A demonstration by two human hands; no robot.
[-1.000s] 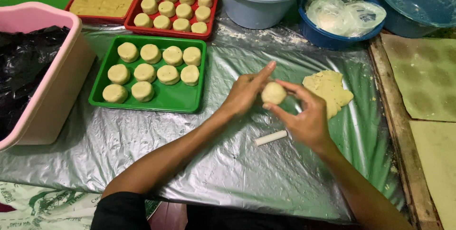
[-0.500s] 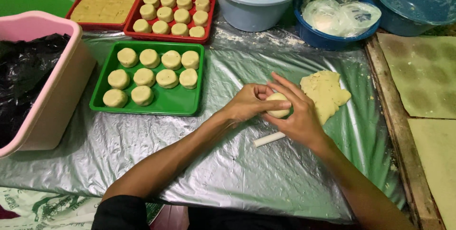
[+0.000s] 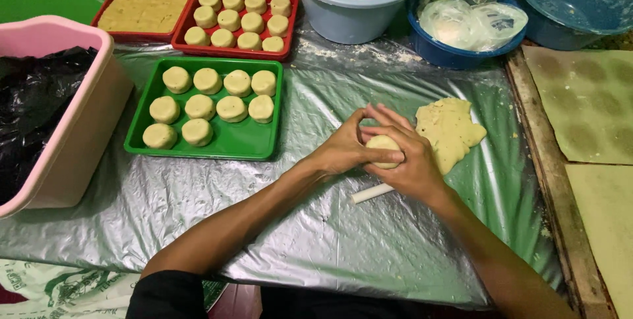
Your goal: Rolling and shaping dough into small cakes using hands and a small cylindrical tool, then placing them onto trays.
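Both my hands are cupped around one pale round dough piece above the plastic-covered table. My left hand presses it from the left, and my right hand wraps it from the right and below. A flat slab of the same dough lies just right of my hands. A short white stick rests on the sheet under my right wrist. A green tray to the left holds several shaped dough rounds.
Two red trays with dough stand at the back left, next to a pink tub lined with black plastic. A pale blue bucket, a blue bowl of plastic bags and a blue basin line the back. Wooden boards lie right.
My hands have closed tighter around the dough piece, hiding most of it. They stay in the same spot beside the dough slab.
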